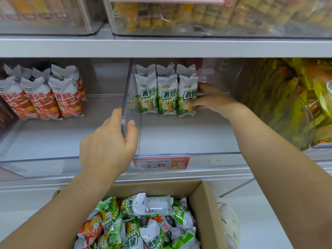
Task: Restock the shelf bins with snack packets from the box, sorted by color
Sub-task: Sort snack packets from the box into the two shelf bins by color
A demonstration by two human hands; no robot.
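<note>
The left hand (107, 144) grips the clear divider (128, 90) near the shelf's front edge, fingers (132, 131) curled round its rim. The right hand (212, 99) reaches deep into the middle bin (188, 156) — thumb and fingers clamped on the rightmost green packet (186, 95), which stands upright in a row of green packets (156, 94) toward the back of the shelf (161, 47). Left of the divider stand red packets (45, 99). Below the shelf's front edge sits the open box (203, 200), holding a jumble of green and red packets — a price tag (161, 162) hangs just above it.
</note>
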